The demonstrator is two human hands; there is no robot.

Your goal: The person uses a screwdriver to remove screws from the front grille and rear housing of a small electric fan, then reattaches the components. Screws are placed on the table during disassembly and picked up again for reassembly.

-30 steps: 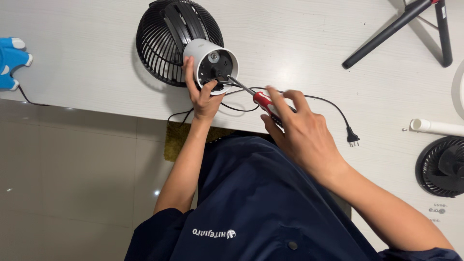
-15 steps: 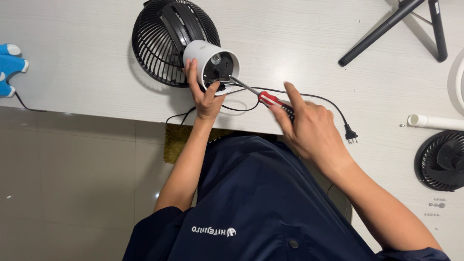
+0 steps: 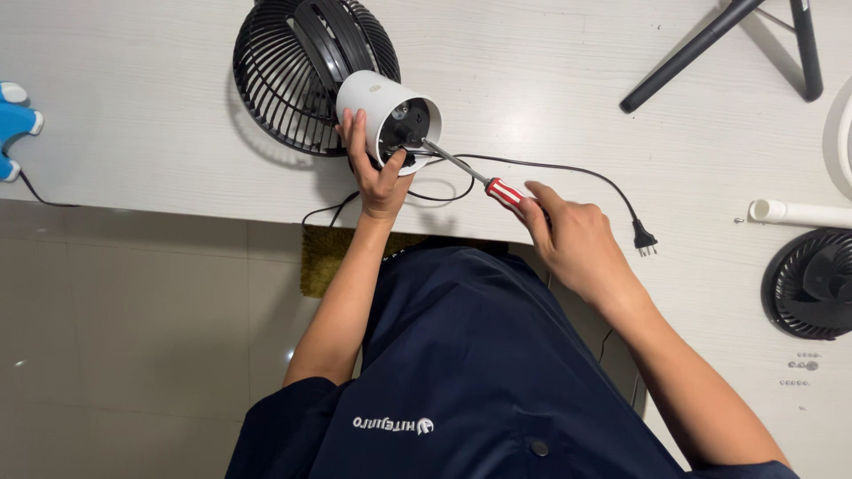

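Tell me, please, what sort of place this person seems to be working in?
Probably a small repair or assembly bench for fans: a black fan with a white motor housing being worked with a screwdriver, a second fan alongside, and loose screws on the white table.

the right hand (image 3: 572, 235) hides most of the screwdriver handle (image 3: 503, 192); its tip vanishes inside the white housing (image 3: 382, 106).

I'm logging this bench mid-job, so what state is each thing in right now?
Fan: lying grille-down on the table, white motor housing open at the rear.
Screwdriver: tip inside the housing.
Left hand: gripping the housing.
Right hand: closed on the screwdriver's handle.
Plug: unplugged, lying on the table.
Second fan: lying flat.
Screws: loose on the table.
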